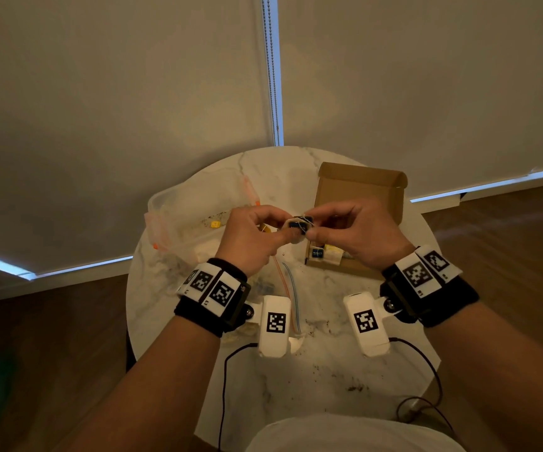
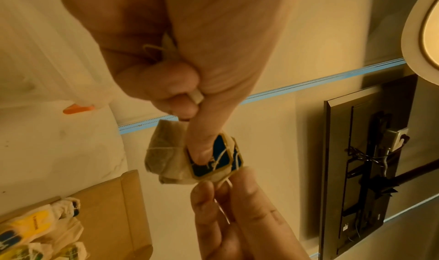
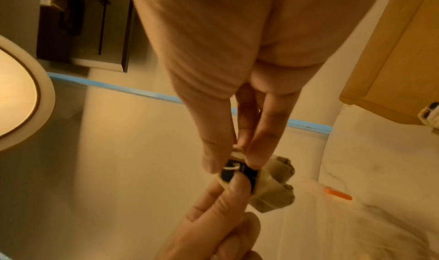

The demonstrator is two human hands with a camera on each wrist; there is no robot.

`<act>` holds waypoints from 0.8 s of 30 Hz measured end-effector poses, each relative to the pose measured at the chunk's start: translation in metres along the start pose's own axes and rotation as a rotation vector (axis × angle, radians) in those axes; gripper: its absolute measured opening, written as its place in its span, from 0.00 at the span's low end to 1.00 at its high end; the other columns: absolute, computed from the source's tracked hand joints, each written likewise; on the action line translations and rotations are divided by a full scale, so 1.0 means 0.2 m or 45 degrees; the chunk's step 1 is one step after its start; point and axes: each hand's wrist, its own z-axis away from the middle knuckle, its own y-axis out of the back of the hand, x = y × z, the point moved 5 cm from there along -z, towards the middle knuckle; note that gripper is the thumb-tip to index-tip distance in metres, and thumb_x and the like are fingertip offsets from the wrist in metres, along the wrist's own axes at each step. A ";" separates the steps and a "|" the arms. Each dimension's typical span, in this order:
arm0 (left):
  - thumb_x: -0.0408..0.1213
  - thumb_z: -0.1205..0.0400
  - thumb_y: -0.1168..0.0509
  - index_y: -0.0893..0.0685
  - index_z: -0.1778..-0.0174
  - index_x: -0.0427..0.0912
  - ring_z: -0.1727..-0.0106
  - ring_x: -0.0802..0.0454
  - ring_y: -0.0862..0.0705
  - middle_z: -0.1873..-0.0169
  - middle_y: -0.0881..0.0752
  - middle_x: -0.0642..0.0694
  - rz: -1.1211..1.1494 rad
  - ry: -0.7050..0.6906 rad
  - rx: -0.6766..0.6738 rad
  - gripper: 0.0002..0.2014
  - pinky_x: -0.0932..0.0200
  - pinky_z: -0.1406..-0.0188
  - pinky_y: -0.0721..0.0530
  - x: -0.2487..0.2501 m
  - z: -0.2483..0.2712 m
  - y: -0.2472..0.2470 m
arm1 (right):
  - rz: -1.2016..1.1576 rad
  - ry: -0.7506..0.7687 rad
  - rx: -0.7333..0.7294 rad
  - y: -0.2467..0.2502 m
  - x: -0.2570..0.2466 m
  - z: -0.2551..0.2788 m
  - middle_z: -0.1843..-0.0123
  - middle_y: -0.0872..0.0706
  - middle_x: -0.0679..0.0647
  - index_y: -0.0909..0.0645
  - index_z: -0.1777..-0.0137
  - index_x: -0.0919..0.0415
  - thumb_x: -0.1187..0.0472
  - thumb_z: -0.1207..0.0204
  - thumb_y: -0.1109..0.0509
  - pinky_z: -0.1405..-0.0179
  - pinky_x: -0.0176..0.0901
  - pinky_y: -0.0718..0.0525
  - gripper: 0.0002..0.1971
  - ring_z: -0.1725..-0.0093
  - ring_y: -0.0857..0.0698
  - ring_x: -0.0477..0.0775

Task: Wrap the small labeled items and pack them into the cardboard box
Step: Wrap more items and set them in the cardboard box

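A small paper-wrapped item (image 1: 298,225) with a dark blue label (image 2: 222,156) is held up between both hands, above the table. My left hand (image 1: 279,230) pinches it, the thumb pressed on the blue label. My right hand (image 1: 319,228) pinches the label's other edge and a thin white string (image 2: 225,186) wound round the item. The open cardboard box (image 1: 361,190) lies behind and under the right hand. Several wrapped items (image 1: 326,254) with yellow and blue labels lie in its near end. In the right wrist view the item (image 3: 268,187) sits between both thumbs.
Everything rests on a small round marble table (image 1: 328,373). A clear plastic zip bag (image 1: 195,213) with orange seals lies at the left, another bag (image 1: 288,288) with orange and blue strips near the wrists. Black cables (image 1: 433,376) run off the near edge.
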 end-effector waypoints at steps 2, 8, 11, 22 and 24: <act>0.33 0.28 0.19 0.09 0.57 0.44 0.80 0.64 0.27 0.65 0.13 0.51 0.009 0.009 -0.017 0.07 0.68 0.82 0.30 -0.01 -0.01 -0.02 | 0.077 -0.005 0.036 0.00 0.04 -0.02 0.59 0.09 0.51 0.10 0.53 0.53 0.65 0.30 0.21 0.56 0.46 0.10 0.09 0.59 0.10 0.54; 0.36 0.28 0.19 0.12 0.50 0.43 0.80 0.65 0.25 0.63 0.11 0.50 -0.023 0.058 0.015 0.13 0.69 0.81 0.27 -0.05 -0.12 -0.07 | 0.201 -0.251 0.268 0.18 0.29 -0.11 0.54 0.11 0.50 0.13 0.52 0.53 0.65 0.25 0.24 0.48 0.42 0.14 0.07 0.51 0.12 0.51; 0.39 0.27 0.19 0.12 0.52 0.44 0.78 0.61 0.23 0.64 0.13 0.51 -0.031 0.130 0.038 0.11 0.64 0.79 0.24 -0.10 -0.17 -0.08 | 0.246 -0.434 0.343 0.32 0.53 -0.13 0.51 0.10 0.54 0.12 0.45 0.60 0.65 0.24 0.25 0.42 0.51 0.13 0.09 0.49 0.11 0.53; 0.40 0.25 0.22 0.12 0.55 0.44 0.77 0.53 0.21 0.66 0.16 0.50 -0.017 0.265 0.036 0.07 0.59 0.77 0.23 -0.25 -0.23 -0.15 | 0.756 -0.838 0.229 0.33 1.12 -0.09 0.46 0.11 0.57 0.12 0.43 0.62 0.63 0.25 0.24 0.53 0.33 0.27 0.11 0.47 0.15 0.55; 0.40 0.24 0.22 0.11 0.55 0.43 0.77 0.54 0.21 0.65 0.15 0.49 -0.017 0.276 0.031 0.07 0.59 0.77 0.23 -0.27 -0.24 -0.15 | 0.754 -0.890 0.173 0.30 1.19 -0.11 0.46 0.10 0.59 0.12 0.43 0.62 0.63 0.25 0.24 0.53 0.35 0.25 0.11 0.47 0.14 0.56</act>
